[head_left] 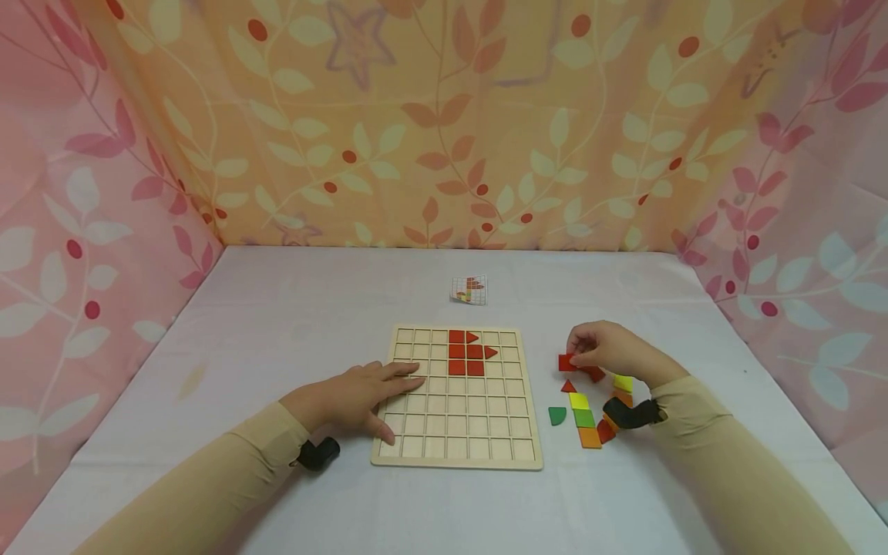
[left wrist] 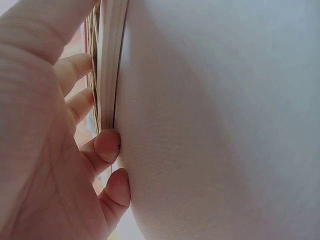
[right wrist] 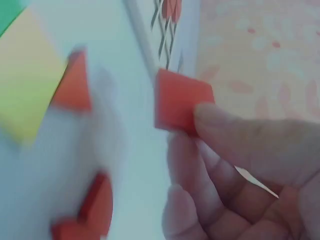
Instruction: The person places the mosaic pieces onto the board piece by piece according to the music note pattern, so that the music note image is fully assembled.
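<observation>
My right hand [head_left: 610,351] pinches a red square piece [head_left: 565,362] between thumb and fingers, to the right of the wooden grid board [head_left: 451,460]. In the right wrist view the red square [right wrist: 180,101] is held up off the cloth by the right hand [right wrist: 250,165]. My left hand [head_left: 350,397] rests on the board's left side with fingers spread; in the left wrist view that hand [left wrist: 50,145] lies along the board's edge [left wrist: 111,65]. Red squares [head_left: 456,351] and two red triangles [head_left: 490,352] sit in the upper cells of the board.
Right of the board lie a red triangle [head_left: 569,386], a green quarter-round [head_left: 557,416], a yellow piece [head_left: 579,401], a green piece [head_left: 584,418], an orange piece [head_left: 590,438] and several others. A small pattern card [head_left: 469,290] lies behind the board.
</observation>
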Demonstrator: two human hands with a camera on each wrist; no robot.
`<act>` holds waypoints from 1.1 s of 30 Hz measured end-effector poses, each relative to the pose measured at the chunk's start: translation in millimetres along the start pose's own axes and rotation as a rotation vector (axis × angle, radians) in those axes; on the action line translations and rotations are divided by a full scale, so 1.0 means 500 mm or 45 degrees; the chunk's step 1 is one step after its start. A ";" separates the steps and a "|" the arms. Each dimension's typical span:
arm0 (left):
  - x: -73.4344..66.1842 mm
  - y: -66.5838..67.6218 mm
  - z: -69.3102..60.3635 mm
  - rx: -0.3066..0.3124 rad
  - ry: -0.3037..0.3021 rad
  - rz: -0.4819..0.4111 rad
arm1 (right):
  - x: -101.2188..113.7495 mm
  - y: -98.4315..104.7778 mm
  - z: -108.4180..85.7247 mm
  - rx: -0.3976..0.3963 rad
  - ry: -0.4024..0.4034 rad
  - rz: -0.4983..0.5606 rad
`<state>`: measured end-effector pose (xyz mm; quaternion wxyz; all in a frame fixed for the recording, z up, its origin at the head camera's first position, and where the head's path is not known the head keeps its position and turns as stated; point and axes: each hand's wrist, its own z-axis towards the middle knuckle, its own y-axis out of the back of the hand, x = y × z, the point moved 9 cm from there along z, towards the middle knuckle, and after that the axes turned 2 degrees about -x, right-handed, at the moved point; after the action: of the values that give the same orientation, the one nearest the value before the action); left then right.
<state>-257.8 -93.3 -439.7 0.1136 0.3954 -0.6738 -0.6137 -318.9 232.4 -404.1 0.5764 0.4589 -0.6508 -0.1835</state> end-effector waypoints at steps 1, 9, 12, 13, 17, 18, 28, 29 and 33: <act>0.000 0.000 0.000 0.002 0.001 -0.001 | 0.007 -0.002 0.006 -0.019 0.000 0.006; -0.003 0.003 0.000 0.005 -0.004 -0.007 | 0.074 -0.037 0.044 -0.072 0.094 0.030; -0.004 0.003 0.000 0.007 -0.002 -0.008 | 0.095 -0.052 0.054 -0.064 0.134 0.041; -0.004 0.003 0.001 0.008 -0.001 -0.006 | 0.102 -0.056 0.057 -0.061 0.147 0.053; -0.004 0.004 0.000 0.013 0.003 -0.005 | 0.121 -0.070 0.070 -0.056 0.176 0.076; -0.005 0.004 0.000 0.014 0.001 -0.004 | 0.126 -0.073 0.073 -0.057 0.185 0.074; -0.007 0.006 0.000 0.000 -0.020 -0.001 | 0.159 -0.106 0.096 -0.037 0.238 0.034; -0.007 0.006 0.000 0.000 -0.021 0.000 | 0.160 -0.109 0.097 -0.037 0.238 0.033; -0.006 0.006 0.000 0.001 -0.022 0.004 | 0.163 -0.115 0.097 -0.045 0.239 0.020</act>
<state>-256.9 -91.7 -436.2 0.1086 0.3893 -0.6756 -0.6166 -334.4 123.1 -414.0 0.6443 0.4587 -0.5941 -0.1466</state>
